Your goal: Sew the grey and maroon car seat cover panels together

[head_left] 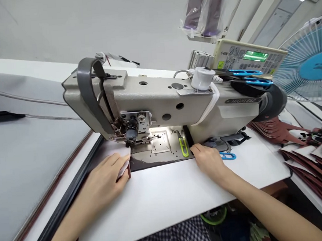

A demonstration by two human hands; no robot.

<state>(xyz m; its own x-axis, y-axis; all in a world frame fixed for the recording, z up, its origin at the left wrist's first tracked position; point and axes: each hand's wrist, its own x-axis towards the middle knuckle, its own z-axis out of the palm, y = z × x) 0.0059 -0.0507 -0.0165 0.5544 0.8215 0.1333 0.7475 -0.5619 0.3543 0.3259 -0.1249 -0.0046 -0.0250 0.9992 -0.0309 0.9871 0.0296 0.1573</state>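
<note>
A grey sewing machine [159,98] stands on a white table, its lamp lighting the metal needle plate [159,144]. At the needle area on the left, my left hand [106,177] pinches the edge of a folded piece [123,168], pale on one face and dark red on its edge. My right hand [208,161] rests at the right end of the plate, its fingers curled together by a dark strip; whatever they hold, if anything, is hidden. Between the hands, yellow-green thread snips [183,145] lie on the plate. Blue snips [228,156] lie just behind my right hand.
A control panel [251,57] and a blue fan [315,65] stand at the back right. Dark red cut pieces [315,157] are stacked at the right. A large grey sheet [28,162] covers the left side. More blue snips [246,72] lie on the machine.
</note>
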